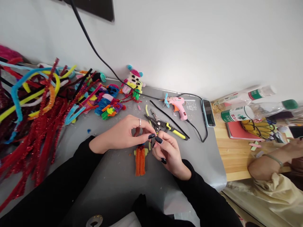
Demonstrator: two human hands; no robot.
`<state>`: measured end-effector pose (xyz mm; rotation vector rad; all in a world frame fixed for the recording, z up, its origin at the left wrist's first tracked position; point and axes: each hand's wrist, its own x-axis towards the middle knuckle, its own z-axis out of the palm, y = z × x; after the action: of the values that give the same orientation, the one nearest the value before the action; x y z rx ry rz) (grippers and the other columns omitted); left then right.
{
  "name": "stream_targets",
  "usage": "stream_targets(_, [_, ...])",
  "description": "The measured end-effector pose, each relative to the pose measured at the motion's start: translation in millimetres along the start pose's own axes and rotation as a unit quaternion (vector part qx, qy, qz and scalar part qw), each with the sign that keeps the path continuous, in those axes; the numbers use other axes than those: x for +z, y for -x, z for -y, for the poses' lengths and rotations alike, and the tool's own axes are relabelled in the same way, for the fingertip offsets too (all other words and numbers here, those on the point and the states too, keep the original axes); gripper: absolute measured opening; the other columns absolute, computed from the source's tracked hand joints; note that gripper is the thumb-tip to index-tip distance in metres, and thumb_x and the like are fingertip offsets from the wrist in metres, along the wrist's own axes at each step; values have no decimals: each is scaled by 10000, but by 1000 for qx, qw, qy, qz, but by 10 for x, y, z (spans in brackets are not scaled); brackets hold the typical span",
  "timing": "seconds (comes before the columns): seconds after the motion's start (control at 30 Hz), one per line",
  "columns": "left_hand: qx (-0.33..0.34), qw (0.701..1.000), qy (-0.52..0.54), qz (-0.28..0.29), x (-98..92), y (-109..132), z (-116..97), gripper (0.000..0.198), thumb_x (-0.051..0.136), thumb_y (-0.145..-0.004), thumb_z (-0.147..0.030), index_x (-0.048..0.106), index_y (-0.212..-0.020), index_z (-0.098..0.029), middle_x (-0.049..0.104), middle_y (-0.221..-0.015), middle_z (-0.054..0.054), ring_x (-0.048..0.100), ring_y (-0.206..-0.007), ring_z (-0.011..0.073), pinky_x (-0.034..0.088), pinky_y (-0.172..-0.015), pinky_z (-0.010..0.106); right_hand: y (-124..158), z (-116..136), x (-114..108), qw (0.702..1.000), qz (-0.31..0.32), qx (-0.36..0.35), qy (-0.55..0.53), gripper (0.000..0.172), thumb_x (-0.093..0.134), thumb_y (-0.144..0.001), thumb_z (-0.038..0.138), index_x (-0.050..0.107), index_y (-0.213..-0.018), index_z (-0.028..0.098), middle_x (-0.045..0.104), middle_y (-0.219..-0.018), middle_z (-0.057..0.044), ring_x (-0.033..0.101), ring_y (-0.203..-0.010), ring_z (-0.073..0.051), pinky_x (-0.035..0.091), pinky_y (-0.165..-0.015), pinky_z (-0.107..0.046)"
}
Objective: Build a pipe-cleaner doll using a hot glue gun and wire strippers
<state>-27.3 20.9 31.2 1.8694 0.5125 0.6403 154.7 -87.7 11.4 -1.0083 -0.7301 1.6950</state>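
My left hand, with a ring on one finger, reaches over the grey mat with thumb and forefinger pinched. My right hand meets it there, its fingers curled and pinched at the same spot. Whatever lies between the fingertips is too small to make out. Just below my left hand is an orange pipe-cleaner figure with pale yellow bits at its sides; its upper part is hidden by the hand. Black-and-yellow wire pliers lie just beyond my fingers, beside a black pipe cleaner.
Loose pipe cleaners pile up on the left. Finished pipe-cleaner figures stand by the wall. A pink glue gun with a cord and a phone lie at right. Beyond are bottles and another person's arm.
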Motion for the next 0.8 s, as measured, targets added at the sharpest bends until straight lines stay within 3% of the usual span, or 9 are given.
stream_targets(0.3, [15, 1000, 2, 16, 17, 35, 44, 166, 662, -904, -154, 824, -926, -177, 773, -763, 21, 625, -596, 93, 434, -545, 178, 4, 31, 14, 999, 13, 34, -24, 310, 670, -917, 355, 517, -691, 209, 389, -375, 122, 204, -317, -28, 224, -388, -176])
stream_targets(0.8, [-34, 998, 25, 51, -2, 0, 44, 157, 675, -911, -176, 822, -859, -168, 800, -796, 24, 668, -641, 92, 444, -583, 171, -10, 82, 50, 995, 40, 75, -56, 253, 674, -887, 268, 566, -674, 187, 372, -371, 127, 218, -309, -18, 208, -382, -160])
